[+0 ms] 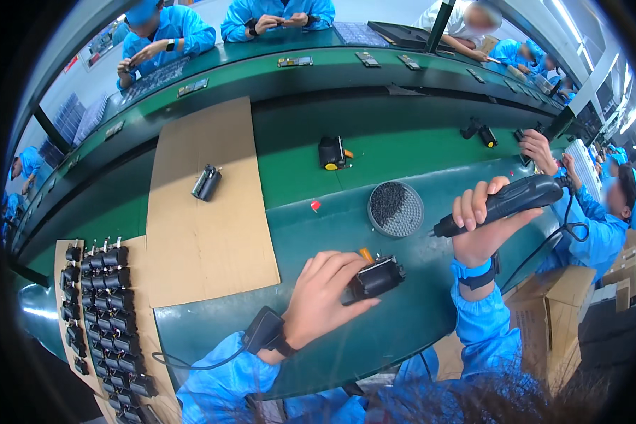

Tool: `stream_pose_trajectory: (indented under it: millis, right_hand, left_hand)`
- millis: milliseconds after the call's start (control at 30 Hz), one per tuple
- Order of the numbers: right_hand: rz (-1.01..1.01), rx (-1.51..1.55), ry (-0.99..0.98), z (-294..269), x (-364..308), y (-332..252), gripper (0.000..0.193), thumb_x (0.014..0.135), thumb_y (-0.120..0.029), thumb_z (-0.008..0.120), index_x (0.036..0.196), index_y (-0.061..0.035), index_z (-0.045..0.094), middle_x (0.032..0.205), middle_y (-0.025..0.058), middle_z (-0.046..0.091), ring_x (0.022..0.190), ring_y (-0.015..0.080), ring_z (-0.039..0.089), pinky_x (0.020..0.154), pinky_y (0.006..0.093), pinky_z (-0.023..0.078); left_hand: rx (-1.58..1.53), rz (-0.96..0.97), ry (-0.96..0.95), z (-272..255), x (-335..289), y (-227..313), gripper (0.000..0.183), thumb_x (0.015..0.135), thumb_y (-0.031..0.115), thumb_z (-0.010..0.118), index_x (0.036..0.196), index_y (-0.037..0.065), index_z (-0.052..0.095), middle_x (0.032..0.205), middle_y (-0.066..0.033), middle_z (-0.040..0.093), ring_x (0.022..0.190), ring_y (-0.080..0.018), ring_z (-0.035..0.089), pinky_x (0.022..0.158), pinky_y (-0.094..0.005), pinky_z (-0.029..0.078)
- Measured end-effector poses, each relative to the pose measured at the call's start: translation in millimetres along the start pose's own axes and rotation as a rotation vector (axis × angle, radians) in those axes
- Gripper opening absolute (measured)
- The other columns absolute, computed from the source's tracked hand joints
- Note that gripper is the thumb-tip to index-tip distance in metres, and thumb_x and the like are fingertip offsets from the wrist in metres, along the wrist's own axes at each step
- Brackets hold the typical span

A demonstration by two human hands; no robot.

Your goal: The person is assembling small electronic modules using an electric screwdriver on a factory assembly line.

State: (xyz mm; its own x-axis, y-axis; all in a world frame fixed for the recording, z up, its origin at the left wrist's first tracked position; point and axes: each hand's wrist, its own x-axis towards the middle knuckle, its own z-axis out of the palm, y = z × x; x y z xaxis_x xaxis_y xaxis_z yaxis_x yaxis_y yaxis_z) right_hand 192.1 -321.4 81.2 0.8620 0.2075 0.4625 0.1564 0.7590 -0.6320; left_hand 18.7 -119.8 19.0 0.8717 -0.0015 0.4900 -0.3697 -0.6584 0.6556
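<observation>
My left hand (326, 293) is closed around a small black device housing (379, 277) with an orange ribbon tab, just above the green worktop. In my right hand (478, 219) is a black electric screwdriver (519, 203), its tip pointing left and its cord trailing down to the right. Between the hands and farther back stands a round grey dish (396, 208), part of it filled with tiny black screws. The screwdriver tip is apart from both the dish and the housing. A small red piece (316, 205) lies to the left of the dish.
Rows of black housings (113, 283) lie on cardboard at the left. A cardboard sheet (212, 261) carries one black unit (206, 183). Another unit (332, 152) sits on the green belt (403, 145). Co-workers in blue work across the line, and one person (601, 205) sits at the right.
</observation>
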Motion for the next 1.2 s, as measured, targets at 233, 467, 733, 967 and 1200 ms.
stream_pose_trajectory:
  millis: [233, 467, 733, 967, 1200]
  right_hand:
    - [0.202, -0.132, -0.047, 5.3, -37.5, 27.0, 0.071, 0.090, -0.073, 0.049, 0.106, -0.0042, 0.052, 0.059, 0.0015, 0.049, 0.045, 0.0118, 0.047, 0.043, 0.0288, 0.041]
    - [0.421, -0.190, -0.529, 14.1, -62.8, 24.1, 0.082, 0.071, -0.019, 0.090, 0.137, 0.0041, 0.049, 0.066, 0.0009, 0.057, 0.059, 0.0083, 0.054, 0.056, 0.0229, 0.043]
    - [0.444, -0.269, -0.490, 13.8, -72.1, 25.9, 0.072, 0.063, -0.010, 0.094, 0.125, 0.0023, 0.058, 0.065, 0.0006, 0.059, 0.059, 0.0056, 0.054, 0.056, 0.0212, 0.038]
    - [0.394, -0.280, -0.493, 13.5, -73.4, 21.5, 0.073, 0.063, -0.014, 0.095, 0.123, 0.0032, 0.058, 0.071, 0.0028, 0.064, 0.060, 0.0053, 0.054, 0.056, 0.0205, 0.040]
    - [0.417, -0.221, -0.464, 14.7, -76.1, 22.0, 0.073, 0.062, -0.014, 0.096, 0.122, 0.0034, 0.058, 0.087, 0.0048, 0.067, 0.065, 0.0047, 0.055, 0.056, 0.0194, 0.042]
  left_hand:
    - [-0.766, -0.444, 0.157, -27.3, -10.2, 15.6, 0.061, 0.067, 0.017, 0.087, 0.122, 0.000, 0.065, 0.105, -0.0045, 0.066, 0.094, -0.0148, 0.054, 0.086, -0.0283, 0.043]
    - [-0.759, -0.374, 0.093, -38.9, -7.6, 25.6, 0.066, 0.066, 0.029, 0.091, 0.121, 0.003, 0.067, 0.102, -0.0033, 0.064, 0.093, -0.0151, 0.055, 0.086, -0.0291, 0.043]
    - [-0.746, -0.345, 0.051, -40.0, -7.1, 26.3, 0.068, 0.066, 0.034, 0.092, 0.121, 0.003, 0.067, 0.100, -0.0060, 0.066, 0.094, -0.0172, 0.060, 0.087, -0.0311, 0.047]
    - [-0.727, -0.320, 0.017, -40.6, -5.2, 29.8, 0.069, 0.066, 0.033, 0.093, 0.121, 0.002, 0.066, 0.101, -0.0076, 0.065, 0.095, -0.0177, 0.061, 0.088, -0.0321, 0.048]
    - [-0.788, -0.386, 0.012, -40.6, -5.8, 35.5, 0.072, 0.065, 0.037, 0.092, 0.121, 0.002, 0.066, 0.100, -0.0077, 0.066, 0.096, -0.0182, 0.061, 0.088, -0.0321, 0.049]
